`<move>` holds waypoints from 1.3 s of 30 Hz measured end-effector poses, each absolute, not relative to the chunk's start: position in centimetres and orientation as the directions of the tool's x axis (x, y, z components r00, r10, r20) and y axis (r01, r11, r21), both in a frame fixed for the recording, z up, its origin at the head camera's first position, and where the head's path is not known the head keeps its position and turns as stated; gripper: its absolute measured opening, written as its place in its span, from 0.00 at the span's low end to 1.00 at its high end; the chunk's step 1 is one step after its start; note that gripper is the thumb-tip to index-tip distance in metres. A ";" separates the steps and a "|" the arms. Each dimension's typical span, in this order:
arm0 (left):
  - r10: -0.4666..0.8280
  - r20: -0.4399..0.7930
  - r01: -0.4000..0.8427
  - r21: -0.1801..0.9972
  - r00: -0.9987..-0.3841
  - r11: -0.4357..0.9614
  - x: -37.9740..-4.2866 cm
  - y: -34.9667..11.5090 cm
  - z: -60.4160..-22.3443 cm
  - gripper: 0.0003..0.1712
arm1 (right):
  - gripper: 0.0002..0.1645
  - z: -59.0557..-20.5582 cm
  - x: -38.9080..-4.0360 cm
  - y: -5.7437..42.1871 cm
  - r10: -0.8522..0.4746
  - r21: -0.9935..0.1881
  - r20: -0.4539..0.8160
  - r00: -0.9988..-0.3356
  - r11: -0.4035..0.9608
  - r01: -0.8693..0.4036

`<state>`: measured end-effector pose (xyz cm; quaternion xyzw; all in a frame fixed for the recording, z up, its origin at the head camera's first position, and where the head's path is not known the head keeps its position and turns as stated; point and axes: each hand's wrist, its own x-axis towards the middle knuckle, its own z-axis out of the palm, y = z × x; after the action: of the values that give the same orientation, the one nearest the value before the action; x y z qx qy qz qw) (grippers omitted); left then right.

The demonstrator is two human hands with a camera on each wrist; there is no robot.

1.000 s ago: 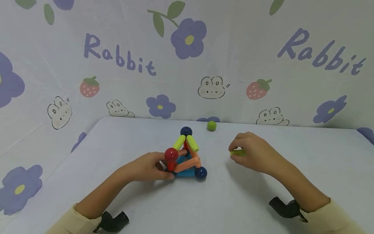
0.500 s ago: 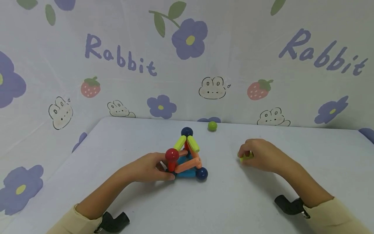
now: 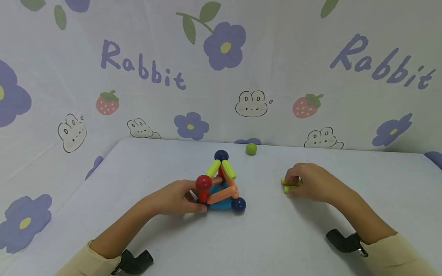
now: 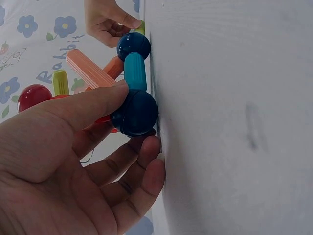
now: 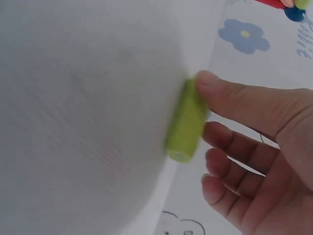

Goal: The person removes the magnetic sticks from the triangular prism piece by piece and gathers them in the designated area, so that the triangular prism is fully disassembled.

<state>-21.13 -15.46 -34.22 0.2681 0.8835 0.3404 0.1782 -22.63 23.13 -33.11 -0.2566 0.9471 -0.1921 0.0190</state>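
Note:
A magnetic stick-and-ball structure (image 3: pixel 221 194) stands at the centre in the head view, with navy balls, blue, orange, red and yellow-green sticks, and a red ball (image 3: pixel 203 182). My left hand (image 3: pixel 174 197) grips its near-left corner, the thumb on a navy ball (image 4: pixel 136 113) in the left wrist view. Off to the right, my right hand (image 3: pixel 310 183) is low at the table over two yellow-green magnetic sticks (image 3: pixel 289 189) lying side by side. Its thumb presses a yellow-green stick (image 5: pixel 187 122) in the right wrist view, other fingers curled behind it.
A green ball (image 3: pixel 251 148) sits at the back of the white table (image 3: pixel 241 245), near the printed rabbit cloth (image 3: pixel 155 107). Black curved pieces (image 3: pixel 136 262) hang at both wrists, by the beige sleeves.
My right hand has moved right and down with a yellow-green stick, and a second stick now shows beside it. The left hand and the structure have stayed in place.

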 end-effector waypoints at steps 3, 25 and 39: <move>0.596 -0.131 0.354 0.696 -0.793 0.624 -21.2 -15.5 -34.3 0.20 | 0.08 -32.7 -22.7 23.8 -0.491 -0.351 0.034 -0.870 0.809 -0.471; 0.603 -0.128 0.365 0.691 -0.787 0.624 -21.3 -15.5 -34.4 0.20 | 0.07 -32.6 -23.0 24.7 -0.484 -0.311 0.013 -0.875 0.830 -0.463; 0.600 -0.133 0.359 0.692 -0.789 0.626 -21.3 -15.5 -34.4 0.21 | 0.07 -32.8 -23.2 24.7 -0.481 -0.302 0.028 -0.876 0.831 -0.466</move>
<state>-21.26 -15.50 -34.35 0.2713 0.8838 0.3368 0.1786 -23.15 24.74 -32.80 -0.2475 0.9566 -0.1517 0.0245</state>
